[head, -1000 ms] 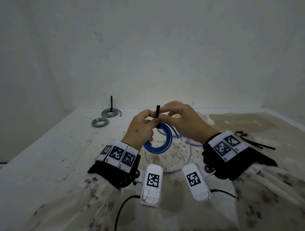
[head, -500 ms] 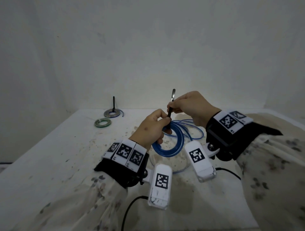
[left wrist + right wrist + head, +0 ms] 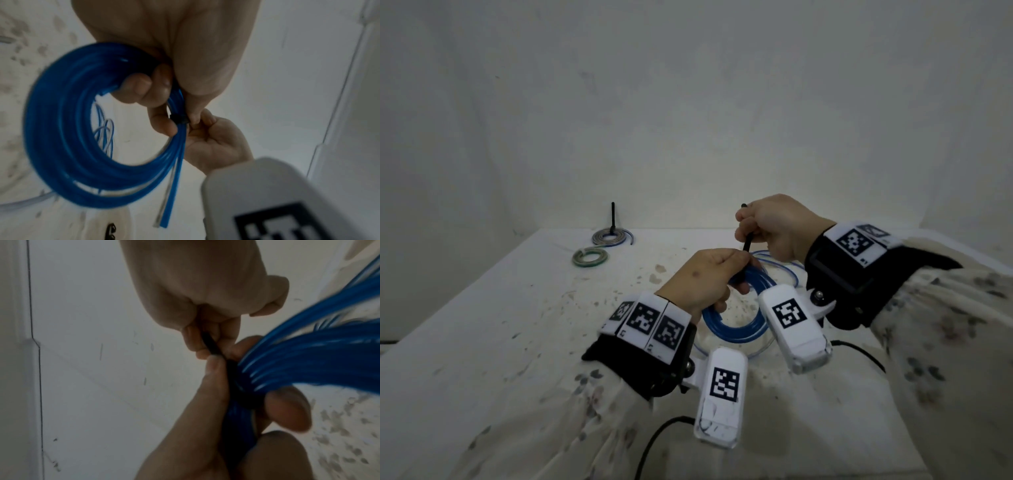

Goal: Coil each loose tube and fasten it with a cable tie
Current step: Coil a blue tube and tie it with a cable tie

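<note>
A blue tube coil point(image 3: 736, 329) point(image 3: 68, 146) point(image 3: 308, 356) hangs above the table in front of me. My left hand point(image 3: 709, 277) point(image 3: 162, 91) grips its top, fingers curled round the strands beside the tie's black head point(image 3: 179, 121). A black cable tie point(image 3: 747, 240) point(image 3: 211, 345) wraps the coil there and its tail runs up into my right hand point(image 3: 774, 226) point(image 3: 207, 331), which is fisted round the tail just above the left hand. Two loose tube ends point(image 3: 166, 211) hang down from the coil.
Two tied coils lie at the table's far left: a grey-blue one point(image 3: 610, 237) with a black tie tail standing up, and a green one point(image 3: 589, 257). A loose blue and clear tube point(image 3: 784, 270) lies on the stained white table point(image 3: 517, 325) under my hands. A wall stands behind.
My right hand has slid up the tie's tail and pulled it further up and right, drawing the loop tight on the coil. The left hand has kept its grip on the coil.
</note>
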